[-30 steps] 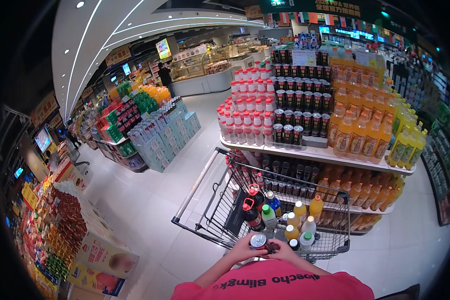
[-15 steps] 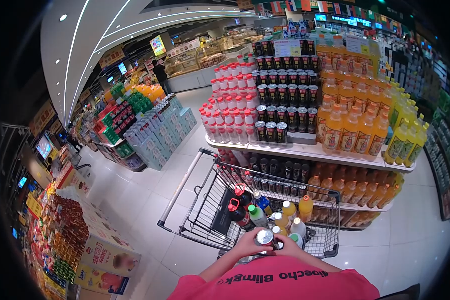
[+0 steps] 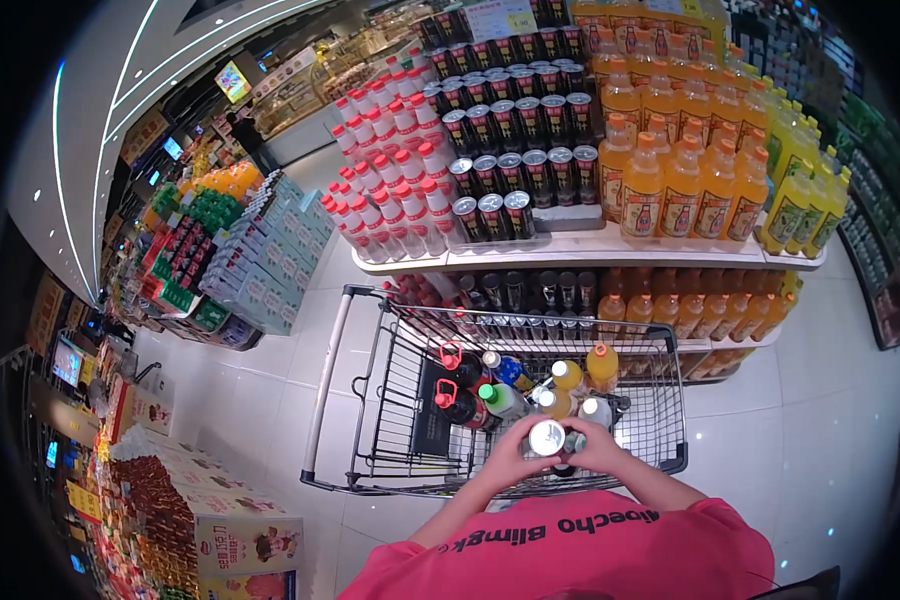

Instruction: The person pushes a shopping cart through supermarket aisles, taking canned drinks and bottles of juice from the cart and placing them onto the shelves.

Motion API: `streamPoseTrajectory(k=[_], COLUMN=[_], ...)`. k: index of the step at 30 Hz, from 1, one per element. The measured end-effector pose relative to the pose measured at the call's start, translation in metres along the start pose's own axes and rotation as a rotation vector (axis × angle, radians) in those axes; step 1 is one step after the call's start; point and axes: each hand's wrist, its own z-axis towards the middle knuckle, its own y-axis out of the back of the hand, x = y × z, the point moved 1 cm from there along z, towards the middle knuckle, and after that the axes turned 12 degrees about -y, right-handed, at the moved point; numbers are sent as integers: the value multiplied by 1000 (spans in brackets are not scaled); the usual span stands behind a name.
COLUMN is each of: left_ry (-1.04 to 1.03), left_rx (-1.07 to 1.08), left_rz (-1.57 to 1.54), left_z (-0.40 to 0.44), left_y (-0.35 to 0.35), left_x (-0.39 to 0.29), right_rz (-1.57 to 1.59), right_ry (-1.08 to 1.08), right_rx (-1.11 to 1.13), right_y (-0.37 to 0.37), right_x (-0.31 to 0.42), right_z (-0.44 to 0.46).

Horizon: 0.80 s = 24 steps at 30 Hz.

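Note:
My left hand (image 3: 508,458) is closed around the side of a drink can (image 3: 547,437), whose silver top faces me. From the other side my right hand (image 3: 597,448) curls in against the same can, its fingertips partly hidden. Both hands are above the near side of a wire shopping cart (image 3: 410,488). Beyond them in the cart are dark cola bottles with red handles (image 3: 455,400), a green-capped bottle (image 3: 505,401), a blue-labelled bottle (image 3: 511,371), an orange drink bottle (image 3: 602,368), yellow-capped bottles (image 3: 567,375) and a white-capped bottle (image 3: 597,411).
Right behind the cart stands a display shelf (image 3: 570,252) with dark cans (image 3: 490,215), red-capped bottles (image 3: 400,205), orange drink bottles (image 3: 680,185) and yellow-green bottles (image 3: 792,205). Stacked cartons (image 3: 260,265) are at the left. Snack boxes (image 3: 245,543) stand nearer. A person (image 3: 245,135) is farther back.
My view has tipped down, so the shelf sits higher and the cart shows more fully. My hands and the can have moved forward, away from my shirt, over the cart.

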Motion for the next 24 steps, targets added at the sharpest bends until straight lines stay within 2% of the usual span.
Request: streamPoseTrajectory(k=[2,4,7,8,10,15,16,21,24], left_ry=[-16,-1,154,224,372,587,606,719,673], left_rx=[-41,-116,-205,-183,-137,237,282,397,407], left_rz=[-97,-78,-146,-128,-86,35,53,37,74], left_z=[12,24,30,30,28,-8,-12,-21,-34], left_y=[19,39,57,59,62,24,23,23,16], left_x=[11,27,85,100,129,227,223,202,221], right_rz=[22,30,184,229,121,-242,-300,-340,-197], right_ry=[-63,-19,191,219,334,172,136,-97,-7], right_rx=[-58,-210,-417,-464,-596,-825,-858,-732,-720], right_y=[9,26,71,87,121,172,174,158,166], right_x=[29,36,68,74,76,107,107,127,105], right_z=[21,57,122,147,198,274,282,288,310])
